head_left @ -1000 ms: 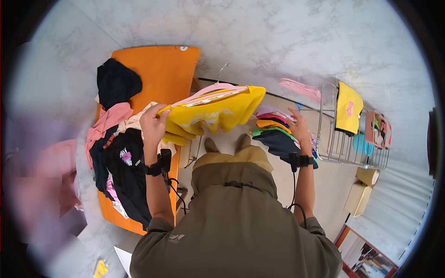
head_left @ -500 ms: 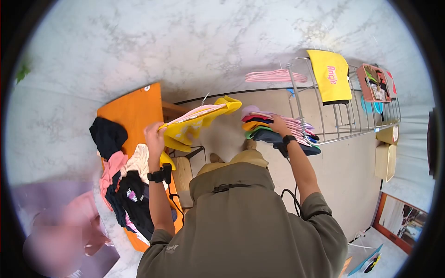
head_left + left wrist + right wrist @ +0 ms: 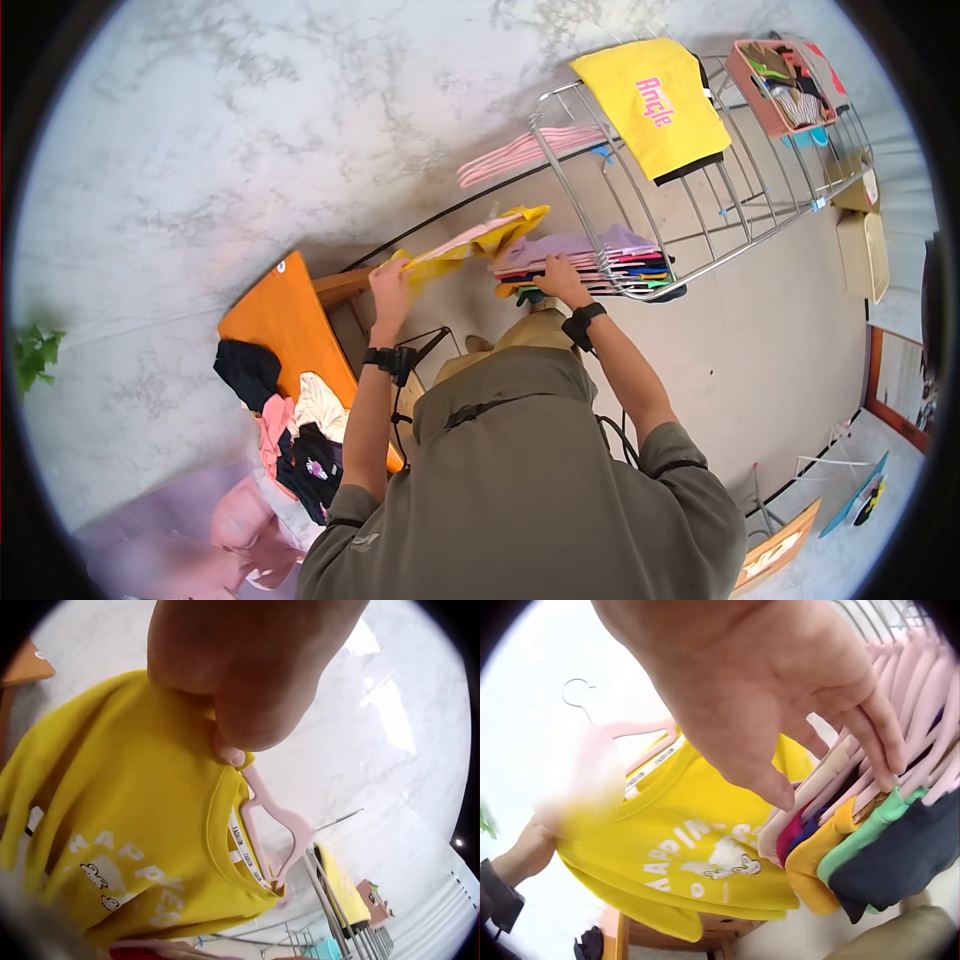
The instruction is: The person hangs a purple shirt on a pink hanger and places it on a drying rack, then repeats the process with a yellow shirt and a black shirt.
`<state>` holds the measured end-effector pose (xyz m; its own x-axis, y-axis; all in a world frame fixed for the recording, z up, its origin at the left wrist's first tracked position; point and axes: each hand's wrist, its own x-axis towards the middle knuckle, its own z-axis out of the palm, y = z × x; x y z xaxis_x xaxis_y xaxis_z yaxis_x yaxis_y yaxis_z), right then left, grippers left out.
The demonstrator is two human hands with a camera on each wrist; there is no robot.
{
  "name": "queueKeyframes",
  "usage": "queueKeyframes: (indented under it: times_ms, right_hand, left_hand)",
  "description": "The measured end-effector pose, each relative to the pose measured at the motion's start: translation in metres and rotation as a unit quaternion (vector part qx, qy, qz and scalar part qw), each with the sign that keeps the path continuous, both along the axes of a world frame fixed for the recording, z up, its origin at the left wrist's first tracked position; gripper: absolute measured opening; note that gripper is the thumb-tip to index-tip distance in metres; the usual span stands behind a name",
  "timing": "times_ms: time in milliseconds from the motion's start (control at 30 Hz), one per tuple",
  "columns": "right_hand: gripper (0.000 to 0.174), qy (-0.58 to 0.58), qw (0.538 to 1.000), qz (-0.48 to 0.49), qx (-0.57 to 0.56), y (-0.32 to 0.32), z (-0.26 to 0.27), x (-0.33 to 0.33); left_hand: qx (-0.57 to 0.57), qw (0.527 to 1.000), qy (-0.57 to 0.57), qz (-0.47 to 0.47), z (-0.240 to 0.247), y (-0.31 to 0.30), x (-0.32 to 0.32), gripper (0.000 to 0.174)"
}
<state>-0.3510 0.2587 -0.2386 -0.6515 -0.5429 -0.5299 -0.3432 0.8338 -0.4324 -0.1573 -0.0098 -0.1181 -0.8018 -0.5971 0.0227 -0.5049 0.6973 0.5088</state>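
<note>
A yellow shirt [image 3: 150, 810] with white lettering hangs on a pink hanger [image 3: 296, 825], and my left hand [image 3: 390, 293] pinches it at one shoulder. In the right wrist view the hanger's metal hook [image 3: 577, 694] points up, held by nothing. My right hand [image 3: 562, 280] is at the row of hung clothes [image 3: 630, 245] on the rack; in the right wrist view, the right hand [image 3: 780, 697] has its fingers extended over the pink hangers [image 3: 915, 690], thumb beside the nearest garment. Orange [image 3: 814, 870], green and dark garments hang there.
The metal rack [image 3: 715, 240] carries a folded yellow garment [image 3: 660, 110] and a pink basket [image 3: 780, 90]. Pink hangers [image 3: 520, 155] hang near the wall. An orange table [image 3: 290, 320] at the left bears piled clothes [image 3: 315, 450].
The view has turned towards the rack. My left hand has carried the yellow shirt away from the table towards the rack, and my right hand has reached the hung clothes.
</note>
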Motion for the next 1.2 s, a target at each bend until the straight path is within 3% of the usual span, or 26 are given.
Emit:
queueKeyframes:
  times_ms: [100,267,333,367,467,567,700,767,1000,1100,1200]
  right_hand:
    - [0.054,-0.044,0.998,-0.017,-0.047,0.013,-0.006,0.0]
    - [0.058,-0.095,0.991,-0.002,-0.099,0.023,-0.014,0.0]
    - [0.061,-0.081,0.989,0.002,-0.127,0.025,-0.005,0.004]
    - [0.064,-0.141,0.985,-0.006,-0.095,0.027,0.0,0.001]
    - [0.065,-0.126,0.981,-0.008,-0.146,0.035,-0.025,0.008]
    - [0.065,-0.134,0.983,-0.014,-0.121,0.038,-0.006,0.006]
    - [0.065,-0.124,0.982,-0.005,-0.139,0.043,-0.023,0.008]
    - [0.058,-0.103,0.982,0.006,-0.159,0.045,-0.03,0.01]
    - [0.055,-0.128,0.974,-0.021,-0.187,0.056,0.027,0.002]
    - [0.055,-0.136,0.966,-0.033,-0.218,0.065,0.051,0.004]
    - [0.055,-0.187,0.951,-0.075,-0.234,0.074,0.091,0.003]
  left_hand:
    - [-0.061,0.994,0.038,-0.079,-0.023,0.029,-0.032,0.015]
    - [0.007,0.991,-0.041,-0.124,-0.056,0.07,-0.073,0.018]
    - [0.021,0.991,-0.041,-0.126,-0.065,0.086,-0.081,0.017]
    - [0.033,0.991,-0.04,-0.123,-0.069,0.091,-0.083,0.016]
    - [0.047,0.991,-0.025,-0.123,-0.078,0.098,-0.084,0.015]
    - [0.048,0.992,-0.015,-0.119,-0.082,0.097,-0.083,0.015]
    - [0.035,0.99,0.004,-0.136,-0.078,0.103,-0.085,0.016]
    - [0.047,0.99,-0.014,-0.134,-0.081,0.108,-0.089,0.014]
    - [0.101,0.976,-0.082,-0.174,-0.108,0.122,-0.102,0.011]
    - [0.127,0.966,-0.086,-0.207,-0.127,0.124,-0.1,0.019]
    - [0.04,0.968,-0.101,-0.227,-0.131,0.131,-0.113,0.019]
